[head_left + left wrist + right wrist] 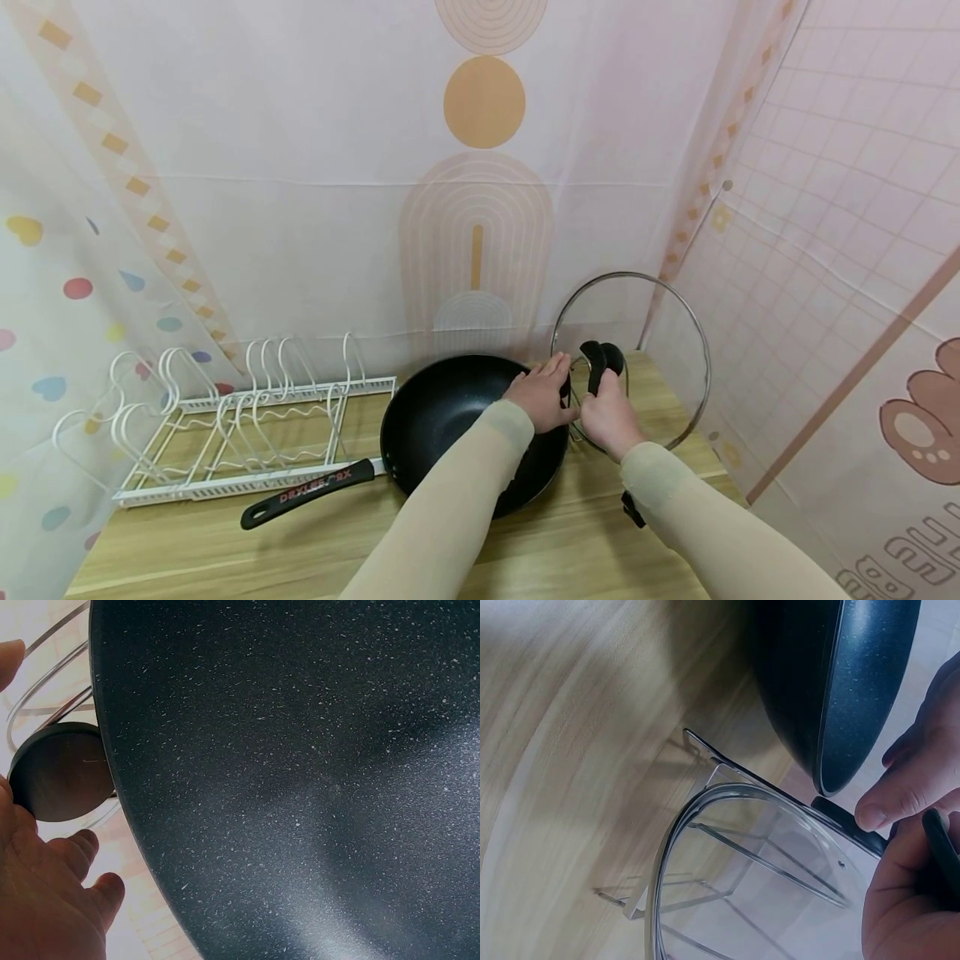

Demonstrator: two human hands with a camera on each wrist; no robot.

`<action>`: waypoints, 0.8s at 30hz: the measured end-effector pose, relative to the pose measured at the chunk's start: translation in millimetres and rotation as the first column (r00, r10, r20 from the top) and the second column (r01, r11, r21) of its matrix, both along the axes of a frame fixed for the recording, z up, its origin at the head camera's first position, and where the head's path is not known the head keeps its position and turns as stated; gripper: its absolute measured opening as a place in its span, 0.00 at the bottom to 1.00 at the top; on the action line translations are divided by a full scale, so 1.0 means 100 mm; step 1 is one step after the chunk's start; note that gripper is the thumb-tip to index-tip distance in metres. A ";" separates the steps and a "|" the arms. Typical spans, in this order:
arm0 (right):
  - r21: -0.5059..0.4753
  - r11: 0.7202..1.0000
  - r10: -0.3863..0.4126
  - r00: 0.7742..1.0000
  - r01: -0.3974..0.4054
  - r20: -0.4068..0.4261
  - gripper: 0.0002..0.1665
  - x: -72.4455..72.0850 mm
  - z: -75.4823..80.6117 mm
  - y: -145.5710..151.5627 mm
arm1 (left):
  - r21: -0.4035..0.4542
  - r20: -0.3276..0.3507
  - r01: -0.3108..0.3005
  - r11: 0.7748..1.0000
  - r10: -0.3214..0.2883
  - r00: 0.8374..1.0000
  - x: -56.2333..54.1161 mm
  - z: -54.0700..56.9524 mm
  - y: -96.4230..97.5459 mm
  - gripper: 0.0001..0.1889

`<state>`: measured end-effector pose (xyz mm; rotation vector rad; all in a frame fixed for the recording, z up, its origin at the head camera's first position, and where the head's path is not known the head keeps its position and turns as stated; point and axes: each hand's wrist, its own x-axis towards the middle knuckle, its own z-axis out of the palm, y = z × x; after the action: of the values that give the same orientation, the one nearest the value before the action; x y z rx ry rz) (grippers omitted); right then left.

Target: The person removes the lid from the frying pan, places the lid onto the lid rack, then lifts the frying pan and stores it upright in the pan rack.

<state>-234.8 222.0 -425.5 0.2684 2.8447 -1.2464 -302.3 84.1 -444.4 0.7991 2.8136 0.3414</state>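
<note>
One black pan sits on the wooden worktop, its single long handle pointing left and passing in front of one white wire rack. The rack has two long rails and more than ten upright loops, which overlap too much for an exact count.

One glass lid with a metal rim stands on edge to the right of the pan, tilted, at one wire stand whose bars show through the glass. Whether the lid's rim touches the worktop cannot be told.

Two hands are at work between pan and lid, each in one pale sleeve. The right hand holds the lid by its black handle, fingers curled round it. The left hand reaches across the pan's right rim, its fingers extended and a little spread, the thumb apart; it lies against one round black piece just beside that rim. The tips of some of its fingers are hidden, so their exact contact cannot be told.

Behind, printed cloth covers the wall, with one solid ochre circle above the pan.
</note>
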 end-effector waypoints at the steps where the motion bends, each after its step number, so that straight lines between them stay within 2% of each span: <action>1: -0.003 1.000 0.001 1.000 -0.001 0.001 0.42 0.00 0.00 0.00 | 0.001 0.002 0.001 1.000 -0.001 1.000 0.00 0.00 0.00 0.49; 12: -0.053 0.998 -0.023 1.000 0.023 -0.012 0.35 -0.02 -0.02 -0.05 | 0.008 0.017 0.003 1.000 -0.003 1.000 -0.01 0.01 0.00 0.48; 20: -0.093 0.996 0.005 1.000 -0.005 -0.006 0.41 0.01 -0.04 -0.06 | -0.010 0.008 0.008 1.000 -0.008 1.000 -0.05 -0.05 0.01 0.48; 24: -0.096 0.995 0.003 1.000 -0.005 -0.014 0.40 0.00 -0.06 -0.06 | -0.002 0.011 0.008 1.000 -0.008 1.000 -0.04 -0.04 0.01 0.48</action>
<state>-234.7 215.7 -431.3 0.2522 2.7845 -1.3843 -306.7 84.6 -448.7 0.8059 2.7993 0.3410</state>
